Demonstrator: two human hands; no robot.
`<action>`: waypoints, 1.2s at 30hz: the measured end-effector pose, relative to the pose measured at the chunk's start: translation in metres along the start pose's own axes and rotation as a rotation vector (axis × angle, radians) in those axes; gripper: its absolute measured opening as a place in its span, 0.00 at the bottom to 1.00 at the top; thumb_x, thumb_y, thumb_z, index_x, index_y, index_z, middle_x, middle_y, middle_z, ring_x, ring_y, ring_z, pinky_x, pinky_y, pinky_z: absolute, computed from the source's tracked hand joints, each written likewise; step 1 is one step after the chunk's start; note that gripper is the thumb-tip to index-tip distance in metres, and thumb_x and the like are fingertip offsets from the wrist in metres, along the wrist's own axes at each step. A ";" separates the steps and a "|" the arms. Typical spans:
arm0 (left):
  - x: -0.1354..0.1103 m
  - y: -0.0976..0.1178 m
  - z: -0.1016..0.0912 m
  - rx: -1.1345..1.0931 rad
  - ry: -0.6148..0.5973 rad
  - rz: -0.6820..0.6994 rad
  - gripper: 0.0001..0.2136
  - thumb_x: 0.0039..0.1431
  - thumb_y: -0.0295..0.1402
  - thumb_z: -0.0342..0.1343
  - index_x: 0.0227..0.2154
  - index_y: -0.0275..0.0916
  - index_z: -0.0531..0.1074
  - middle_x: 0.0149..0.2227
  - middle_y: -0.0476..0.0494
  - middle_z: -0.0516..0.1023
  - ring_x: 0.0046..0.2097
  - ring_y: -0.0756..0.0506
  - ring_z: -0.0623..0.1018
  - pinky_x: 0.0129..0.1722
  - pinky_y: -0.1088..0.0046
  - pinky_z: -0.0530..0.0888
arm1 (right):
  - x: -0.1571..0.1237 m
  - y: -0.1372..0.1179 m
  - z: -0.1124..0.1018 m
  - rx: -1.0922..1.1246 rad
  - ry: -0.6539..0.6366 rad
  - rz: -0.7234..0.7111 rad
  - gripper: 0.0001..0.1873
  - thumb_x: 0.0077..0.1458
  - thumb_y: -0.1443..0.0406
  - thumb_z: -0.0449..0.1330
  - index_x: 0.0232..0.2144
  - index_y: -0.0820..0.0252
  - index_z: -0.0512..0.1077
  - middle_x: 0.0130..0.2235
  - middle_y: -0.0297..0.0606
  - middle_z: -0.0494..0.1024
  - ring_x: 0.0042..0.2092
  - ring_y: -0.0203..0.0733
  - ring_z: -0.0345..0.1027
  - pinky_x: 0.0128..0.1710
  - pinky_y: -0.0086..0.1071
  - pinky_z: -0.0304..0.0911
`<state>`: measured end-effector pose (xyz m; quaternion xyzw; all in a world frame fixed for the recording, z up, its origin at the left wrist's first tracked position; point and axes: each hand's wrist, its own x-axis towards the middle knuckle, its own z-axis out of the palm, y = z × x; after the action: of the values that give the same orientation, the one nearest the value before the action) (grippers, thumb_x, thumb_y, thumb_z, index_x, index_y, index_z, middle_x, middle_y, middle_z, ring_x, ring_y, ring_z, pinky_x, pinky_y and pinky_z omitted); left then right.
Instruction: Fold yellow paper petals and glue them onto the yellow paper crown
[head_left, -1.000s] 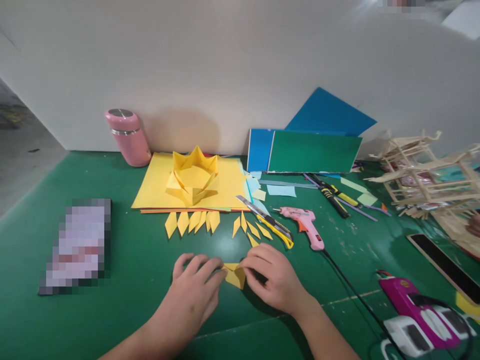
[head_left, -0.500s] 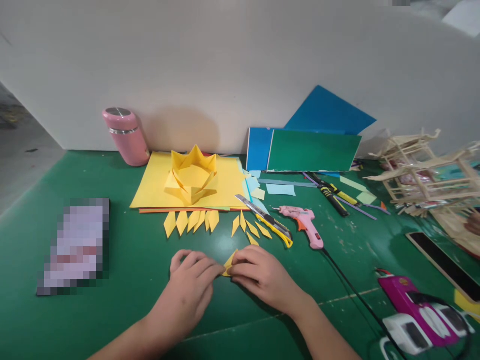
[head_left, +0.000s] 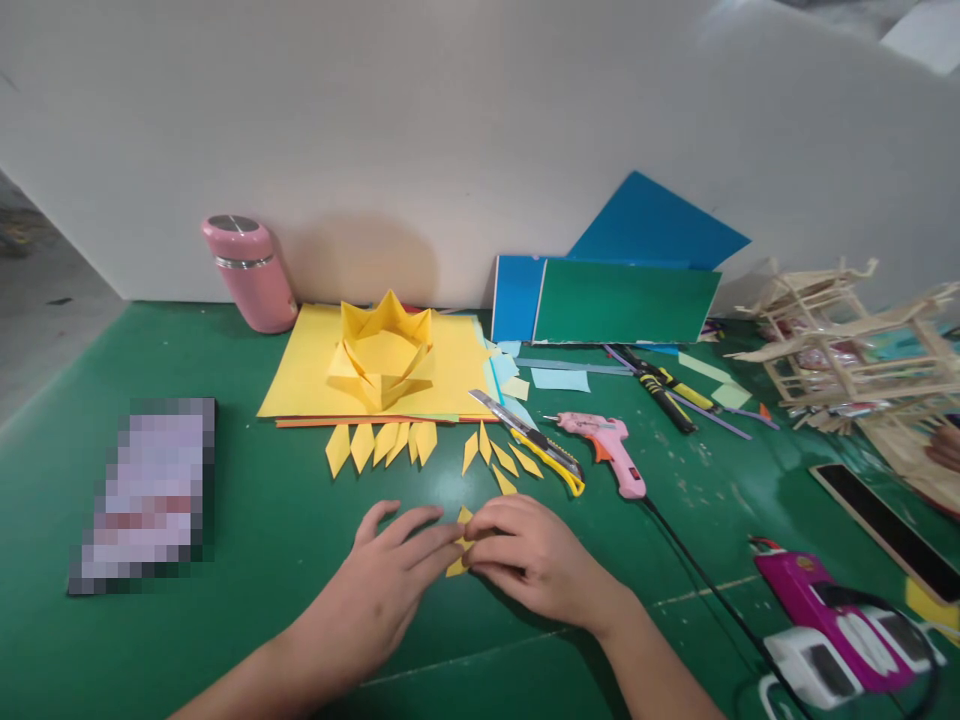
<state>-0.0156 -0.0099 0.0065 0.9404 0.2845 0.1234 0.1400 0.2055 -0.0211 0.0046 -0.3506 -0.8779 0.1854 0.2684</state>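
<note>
Item: yellow paper piece point(head_left: 455, 566), small and folded, lying on the green table point(head_left: 247, 540) near the front edge, between the two hands.
Orientation: long axis runs away from the person with a slight lean to the right. One pointed tip shows on the far side and a broader corner on the near side. The middle is covered by fingers.

Left hand point(head_left: 390, 575): flat, palm down, fingers stretched out and a little spread, with the fingertips lying on the piece from the left.
Right hand point(head_left: 529, 555): fingers bent, with the tips closed on the right edge of the piece, holding it against the table.

Surroundings:
- Yellow petals point(head_left: 382, 442), a row of pointed cut-outs laid side by side just beyond the hands. A looser group lies to their right.
- Folded crown point(head_left: 382, 355), yellow, standing on a yellow sheet point(head_left: 307, 375).
- Pink flask point(head_left: 247, 272), upright at the wall, left of the sheet.
- Utility knife point(head_left: 536, 440), lying slantwise with its blade end toward the sheet.
- Glue gun point(head_left: 609, 452), pink, just beside the knife, with a black cord trailing to the right.
- Coloured card point(head_left: 622, 300), blue and green, leaning on the wall.
- Stick model point(head_left: 847, 350), at the far right.
</note>
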 end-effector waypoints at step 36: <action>-0.001 -0.002 0.013 0.132 0.123 0.010 0.18 0.56 0.21 0.47 0.45 0.47 0.69 0.56 0.55 0.72 0.60 0.42 0.64 0.60 0.65 0.33 | 0.000 0.000 0.002 0.131 0.000 0.090 0.06 0.57 0.71 0.56 0.31 0.57 0.72 0.32 0.37 0.74 0.36 0.39 0.65 0.38 0.34 0.61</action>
<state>-0.0134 -0.0112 -0.0061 0.9396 0.2953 0.1627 0.0591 0.2043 -0.0215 0.0029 -0.3713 -0.8473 0.2543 0.2822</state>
